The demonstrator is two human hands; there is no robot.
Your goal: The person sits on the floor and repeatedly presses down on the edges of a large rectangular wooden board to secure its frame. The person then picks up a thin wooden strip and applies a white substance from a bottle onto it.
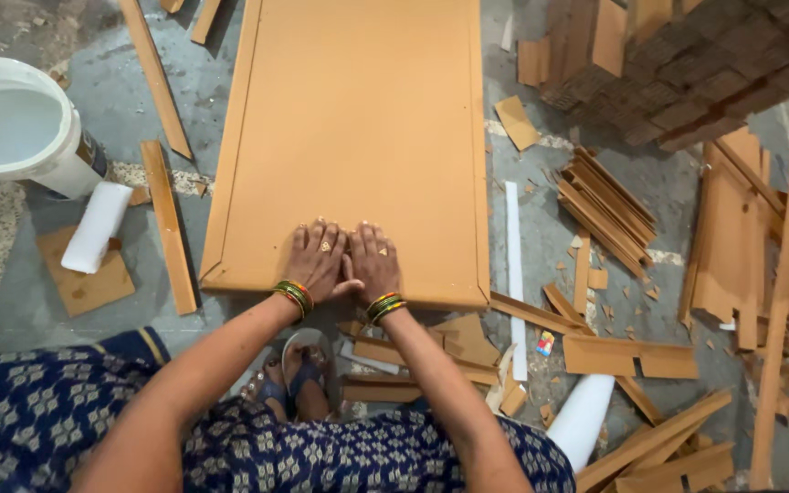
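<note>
A large rectangular cardboard panel (358,137) lies flat on the grey floor (120,110), its long axis running straight away from the person toward the top of the view, its short near edge lying across in front of the person's knees. Narrow folded flaps run along both long sides and meet the near edge at mitred corners.

The left hand (317,260) and the right hand (374,263) rest side by side, palms down, on the panel just inside the middle of its near edge, thumbs touching. Neither grip closes on anything: the fingers of both lie flat and spread, pressing on the cardboard. Green and gold bangles (294,294) circle both wrists.

A sandalled foot (299,370) sits on the floor just short of the near edge, between the forearms. To the left of the panel stands a white plastic bucket (20,123), with a white roll (95,228) lying on a cardboard offcut below it and two long cardboard strips (168,224) parallel to the panel's left side. To the right, a thin white strip (514,274) lies along the panel's right side, and beyond it a bundle of cardboard strips (606,208) and loose scraps lie scattered over the floor.
</note>
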